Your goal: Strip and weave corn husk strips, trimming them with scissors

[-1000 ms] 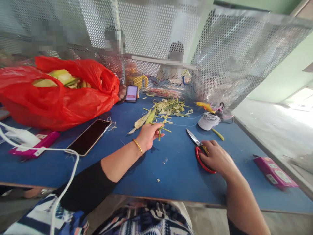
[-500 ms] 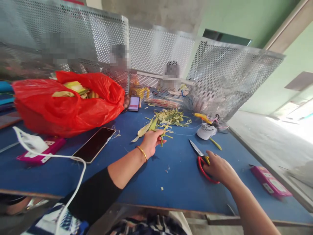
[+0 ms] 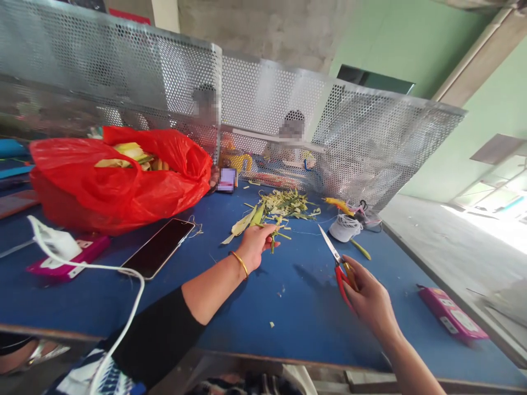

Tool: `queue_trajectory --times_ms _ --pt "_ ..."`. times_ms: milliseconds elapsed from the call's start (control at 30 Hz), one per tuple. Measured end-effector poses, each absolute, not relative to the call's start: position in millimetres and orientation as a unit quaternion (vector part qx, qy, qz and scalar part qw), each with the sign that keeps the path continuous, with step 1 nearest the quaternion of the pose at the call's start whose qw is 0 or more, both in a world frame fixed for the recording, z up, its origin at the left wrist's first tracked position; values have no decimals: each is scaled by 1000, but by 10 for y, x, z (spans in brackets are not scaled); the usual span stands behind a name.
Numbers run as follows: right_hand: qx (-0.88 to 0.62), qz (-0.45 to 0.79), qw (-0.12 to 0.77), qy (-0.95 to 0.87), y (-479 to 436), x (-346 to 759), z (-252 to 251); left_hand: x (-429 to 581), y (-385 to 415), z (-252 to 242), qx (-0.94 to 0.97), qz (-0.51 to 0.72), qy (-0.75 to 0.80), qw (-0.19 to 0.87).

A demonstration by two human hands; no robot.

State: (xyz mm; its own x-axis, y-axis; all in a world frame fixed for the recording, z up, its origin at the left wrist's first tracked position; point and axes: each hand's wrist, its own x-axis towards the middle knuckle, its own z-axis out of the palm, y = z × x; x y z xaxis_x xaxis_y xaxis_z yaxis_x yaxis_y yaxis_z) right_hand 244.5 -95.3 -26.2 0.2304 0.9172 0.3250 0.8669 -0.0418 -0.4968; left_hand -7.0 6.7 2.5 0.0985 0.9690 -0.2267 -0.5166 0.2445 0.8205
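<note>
From where I stand, at the left of the counter [image 3: 304, 323], toward its far edge, there is a red plastic bag [image 3: 123, 203] with pale leaves inside. In front of it lie a magenta power strip [image 3: 93, 249] and a dark phone [image 3: 160, 248]. The white cable [image 3: 102, 264] comes down past the near edge, across the left sleeve [image 3: 164, 334]; if this arm pulls back quickly, I think it could drag the plug. The left hand [image 3: 255, 245] is narrow, its fingers pinching some green strips [image 3: 276, 237] around the middle of the counter, just in front of a heap of cuttings [image 3: 288, 203] by the far edge. A loose grip would, I suppose, let the thin strips slip out or spread. The right hand [image 3: 368, 291] is closed around the red handles of the scissors [image 3: 334, 251], whose blades point to the far edge. Their tip is near a fine thread [image 3: 308, 231], so a careless sweep might catch it; and, if blades meet strips close to the left fingers, a cut is possible. Farther right are a white thread ball [image 3: 345, 227] and, near the right edge, another power strip [image 3: 453, 314], which a wide elbow could push.
</note>
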Motion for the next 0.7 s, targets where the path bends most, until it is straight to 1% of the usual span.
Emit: queue_trajectory --times_ms 67,133,267,400,700 --pt "-677 104 365 -630 -949 2338 -299 -64 63 20 290 545 390 683" --pt "-644 153 401 -633 -927 2213 -338 -61 60 19 289 548 389 682" --pt "-616 186 432 -632 -869 2017 -371 -62 64 23 289 551 392 677" --pt "-625 152 399 -654 -867 1930 -294 -64 80 13 300 555 386 673" --pt "-622 9 312 -718 -941 1892 -169 -45 69 -5 313 541 382 681"
